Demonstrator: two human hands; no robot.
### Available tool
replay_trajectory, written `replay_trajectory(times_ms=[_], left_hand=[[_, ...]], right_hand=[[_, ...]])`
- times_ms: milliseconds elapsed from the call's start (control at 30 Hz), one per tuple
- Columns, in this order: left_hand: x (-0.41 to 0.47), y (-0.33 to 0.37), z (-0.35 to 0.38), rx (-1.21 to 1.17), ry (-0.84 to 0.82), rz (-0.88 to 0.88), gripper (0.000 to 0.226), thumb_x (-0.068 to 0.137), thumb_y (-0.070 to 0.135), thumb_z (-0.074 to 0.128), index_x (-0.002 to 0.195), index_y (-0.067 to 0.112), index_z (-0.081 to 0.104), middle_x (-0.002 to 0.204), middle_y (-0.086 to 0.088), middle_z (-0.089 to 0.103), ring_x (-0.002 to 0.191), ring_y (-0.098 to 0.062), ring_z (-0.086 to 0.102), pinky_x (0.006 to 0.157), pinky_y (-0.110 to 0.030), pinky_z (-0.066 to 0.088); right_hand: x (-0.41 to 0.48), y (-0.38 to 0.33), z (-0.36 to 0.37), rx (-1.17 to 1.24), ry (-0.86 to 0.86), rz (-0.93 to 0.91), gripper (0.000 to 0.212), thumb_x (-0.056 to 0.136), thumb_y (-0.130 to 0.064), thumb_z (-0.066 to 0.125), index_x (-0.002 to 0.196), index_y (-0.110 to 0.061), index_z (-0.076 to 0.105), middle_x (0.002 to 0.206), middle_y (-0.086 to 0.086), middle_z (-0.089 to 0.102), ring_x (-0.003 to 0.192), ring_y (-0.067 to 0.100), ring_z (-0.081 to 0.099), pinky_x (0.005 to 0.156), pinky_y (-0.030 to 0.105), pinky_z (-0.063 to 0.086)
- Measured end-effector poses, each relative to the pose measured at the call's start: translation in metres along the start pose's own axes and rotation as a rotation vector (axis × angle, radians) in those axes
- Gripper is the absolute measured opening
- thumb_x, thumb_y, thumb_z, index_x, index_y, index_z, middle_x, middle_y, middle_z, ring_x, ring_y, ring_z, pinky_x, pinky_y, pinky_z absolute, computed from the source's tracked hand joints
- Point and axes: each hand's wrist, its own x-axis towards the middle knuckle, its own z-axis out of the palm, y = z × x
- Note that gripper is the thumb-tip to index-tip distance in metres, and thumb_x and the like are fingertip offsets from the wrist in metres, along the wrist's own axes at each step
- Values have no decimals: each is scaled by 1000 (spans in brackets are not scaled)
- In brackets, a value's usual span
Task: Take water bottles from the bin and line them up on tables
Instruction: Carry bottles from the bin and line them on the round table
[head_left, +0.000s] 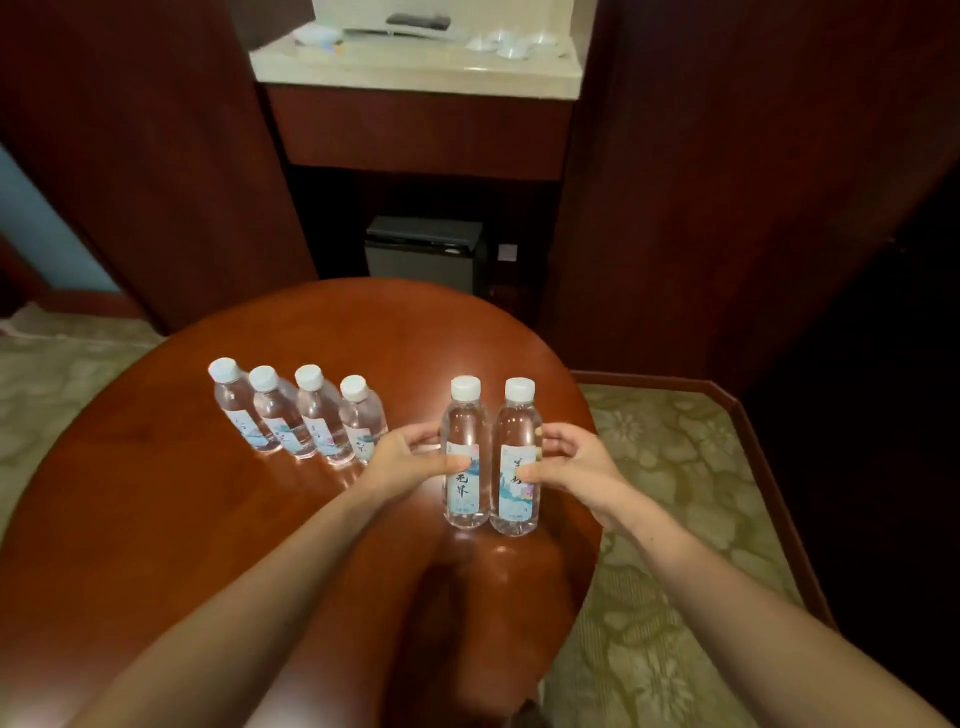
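Two clear water bottles with white caps stand upright side by side on the round wooden table (156, 519). My left hand (402, 460) grips the left bottle (464, 441) around its middle. My right hand (571, 462) grips the right bottle (517, 441) the same way. The two bottles touch each other. To their left, a row of several more capped bottles (298, 415) stands on the table, and its nearest bottle is partly hidden by my left hand. No bin is in view.
Beyond the table stands a dark wooden cabinet with a pale counter (415, 67) carrying glasses and a tray. A small grey fridge (423, 254) sits in its lower niche. Patterned carpet (675, 467) lies right of the table, with a dark wall further right.
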Motion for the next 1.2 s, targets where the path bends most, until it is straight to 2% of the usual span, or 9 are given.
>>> replay_trajectory(times_ms=[133,233,433,700,767,900,967,1067,1200], left_hand=[[54,4,7,-50,42,-63,51,63,10,82,109,23,64,112,3,70,103,-11,66,89,-32,54],[83,0,11,-103,73,-80,65,55,14,83,116,20,64,114,1,71,106,-13,68,89,-32,55],[109,-25,20,-166,107,-102,64,67,-17,75,124,4,56,117,-5,69,104,-11,68,88,-23,56],[112,-41,19,-116,52,-103,66,66,-22,74,120,10,54,123,-6,64,111,-11,64,94,-20,52],[107,-38,18,-70,22,-90,66,67,-21,74,121,10,52,123,-5,62,114,-15,61,98,-23,50],[97,-23,17,101,12,7,68,69,-12,78,126,15,52,127,-4,62,121,-19,58,108,-38,44],[94,-7,16,157,15,73,65,68,-8,81,125,14,56,123,-5,65,118,-19,60,107,-42,45],[91,22,12,256,22,161,49,73,7,83,116,18,65,117,-1,68,111,-16,64,102,-41,49],[85,42,7,730,16,243,49,81,27,77,128,26,62,129,8,63,116,-11,60,99,-35,49]], right_hand=[[66,-1,-18,-65,-50,-4,55,64,0,88,106,-23,61,111,2,67,98,17,70,89,32,57],[105,5,-25,-108,-88,-5,54,64,5,87,104,-19,59,107,1,67,98,20,69,85,35,58],[135,18,-26,-111,-148,17,50,68,14,80,106,-5,54,100,-4,67,87,6,70,76,26,59],[126,38,-18,-154,-120,-55,54,67,13,81,94,-21,48,98,-6,63,92,9,64,84,30,55],[117,38,-15,-215,-107,-59,58,67,8,82,96,-29,49,100,-8,62,96,10,64,91,35,56],[104,28,-13,-349,-92,-98,69,51,-35,84,109,-43,48,115,-11,63,108,13,64,95,46,54],[98,11,-14,-390,-48,-133,82,55,-31,88,126,-38,49,127,-7,62,116,15,61,101,44,51],[81,-23,-13,-453,-11,-175,64,71,-12,85,130,-16,59,122,0,65,112,15,61,101,35,50],[71,-42,-7,-633,-17,-185,18,73,-16,78,90,-15,71,91,1,72,86,20,66,85,41,53]])
